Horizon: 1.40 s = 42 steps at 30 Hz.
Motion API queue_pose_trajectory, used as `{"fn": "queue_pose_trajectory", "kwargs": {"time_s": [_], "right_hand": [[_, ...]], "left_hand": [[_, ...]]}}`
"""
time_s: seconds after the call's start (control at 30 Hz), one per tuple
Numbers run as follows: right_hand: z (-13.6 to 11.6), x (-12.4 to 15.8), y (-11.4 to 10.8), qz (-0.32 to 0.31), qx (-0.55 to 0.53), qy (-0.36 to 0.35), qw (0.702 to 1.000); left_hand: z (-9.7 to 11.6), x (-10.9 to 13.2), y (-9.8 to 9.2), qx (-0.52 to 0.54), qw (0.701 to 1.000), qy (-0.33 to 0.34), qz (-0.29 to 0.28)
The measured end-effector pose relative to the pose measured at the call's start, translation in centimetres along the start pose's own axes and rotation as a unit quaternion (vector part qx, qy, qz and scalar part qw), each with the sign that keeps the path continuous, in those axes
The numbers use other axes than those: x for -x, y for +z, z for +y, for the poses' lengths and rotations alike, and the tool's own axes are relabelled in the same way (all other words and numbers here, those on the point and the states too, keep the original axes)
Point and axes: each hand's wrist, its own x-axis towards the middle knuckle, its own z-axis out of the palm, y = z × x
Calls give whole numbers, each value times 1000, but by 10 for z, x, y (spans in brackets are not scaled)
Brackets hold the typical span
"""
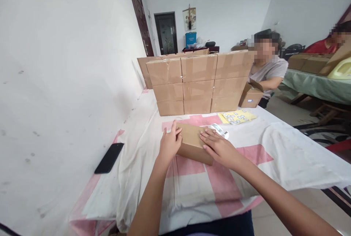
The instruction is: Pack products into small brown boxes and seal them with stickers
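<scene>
A small closed cardboard box (192,139) lies on the cloth-covered table in front of me. At its left end is my left hand (170,141), thumb and fingers apart against the edge. My right hand (216,144) lies flat over the right part of the lid, fingers stretched out. Just behind that hand sits a white roll of tape or labels (218,130), partly hidden. Farther back lies a yellow sheet (238,117) with several small white stickers on it.
Taped cardboard boxes (197,88) form a stacked wall at the back of the table. A black phone (109,158) lies at left near the wall. Behind an open box (251,95) at right sits a person (270,69). Another person (319,46) is at a green-covered table (315,84).
</scene>
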Motion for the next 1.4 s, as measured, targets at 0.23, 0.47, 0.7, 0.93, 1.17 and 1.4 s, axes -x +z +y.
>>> {"fn": "queue_pose_trajectory", "kwargs": {"time_s": [0.23,0.47,0.7,0.93,1.17,1.4], "right_hand": [[-7,-2,7,16,29,14,999],[-13,0,6,33,7,26,999],[-16,0,3,25,-31,48,998],[-15,2,7,36,-60,60,996],[-14,4,7,50,-83,69,993],[-13,4,11,56,-89,75,992]], "left_hand": [[18,5,-1,103,994,-26,39],[41,3,-1,312,944,-107,11],[56,7,1,471,852,-213,-82],[62,-20,-11,508,820,-223,-143],[60,-30,-30,497,821,-222,-172],[56,12,-6,499,795,-287,-190]]}}
